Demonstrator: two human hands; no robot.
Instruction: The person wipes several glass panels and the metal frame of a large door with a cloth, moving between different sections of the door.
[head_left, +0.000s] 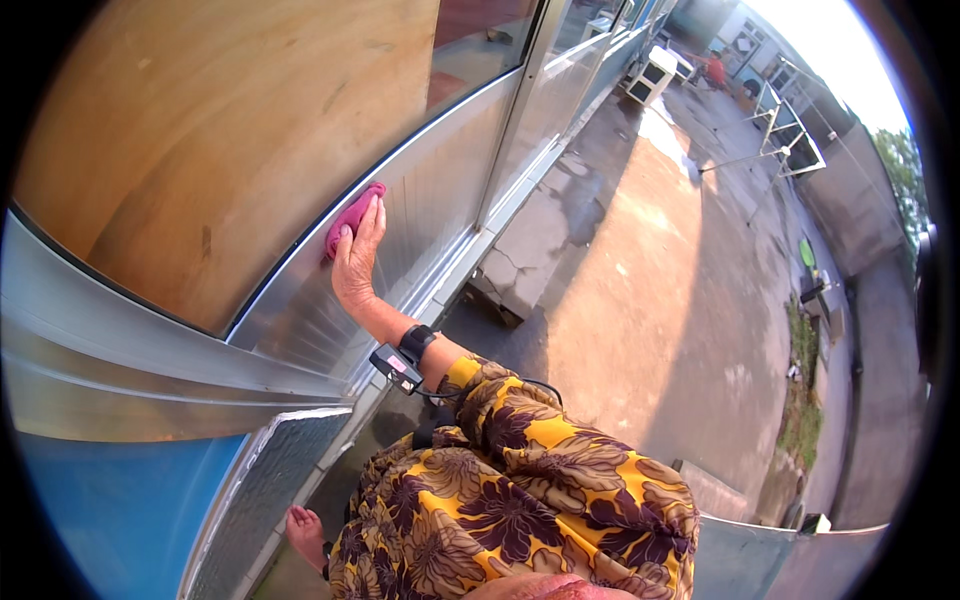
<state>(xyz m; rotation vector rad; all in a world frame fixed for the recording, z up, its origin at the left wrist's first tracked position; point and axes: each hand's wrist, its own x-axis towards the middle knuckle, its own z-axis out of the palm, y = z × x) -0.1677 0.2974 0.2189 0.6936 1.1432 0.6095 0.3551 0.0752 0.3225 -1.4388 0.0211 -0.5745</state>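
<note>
My right hand (361, 255) presses a folded magenta cloth (352, 217) flat against the silver metal frame just under a large window pane (247, 135). Below the cloth runs a ribbed metal panel (427, 202). Around my right forearm sits a black strap with a small device (397, 367) and a cable. Down at the lower left, my left hand (304, 534) hangs beside my body, fingers loosely curled, with nothing visible in it. It is nearest to the textured grey wall base (277, 472).
A tiled ledge (442, 300) runs along the wall's foot, beside a cracked concrete slab (525, 247). Farther along the wall stands a white air-conditioner unit (651, 75). A metal frame (787, 142) stands in the yard, and a person in red (715, 69) is in the distance.
</note>
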